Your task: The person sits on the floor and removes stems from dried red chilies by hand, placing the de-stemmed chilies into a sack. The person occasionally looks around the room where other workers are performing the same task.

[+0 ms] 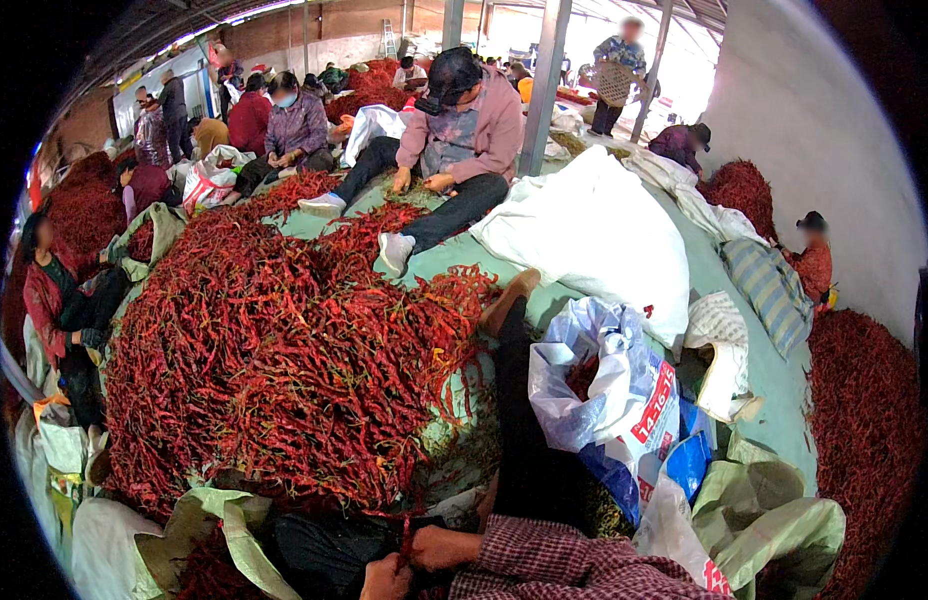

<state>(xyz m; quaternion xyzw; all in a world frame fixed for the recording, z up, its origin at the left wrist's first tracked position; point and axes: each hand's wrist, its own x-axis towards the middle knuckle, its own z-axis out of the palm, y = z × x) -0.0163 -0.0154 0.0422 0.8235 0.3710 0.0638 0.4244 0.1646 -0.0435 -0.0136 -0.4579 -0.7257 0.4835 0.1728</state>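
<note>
At the bottom edge my left hand (386,577) and my right hand (437,547) are close together over my lap. A red chili pepper (406,534) sticks up between them, pinched by the fingers of both. Beyond my hands spreads a wide heap of long red chili peppers (284,360), some with stems. To the left of my hands stands a pale green woven sack (242,536) with its mouth open and red chilies inside. My outstretched leg in dark trousers (520,405) borders the heap on the right.
Right of my leg stands a white printed plastic sack (569,394) with chilies inside. Behind it is a full white sack (599,232). A person in a pink jacket (501,120) sits across the heap. More chilies (865,435) lie along the wall. A metal post (545,90) rises behind.
</note>
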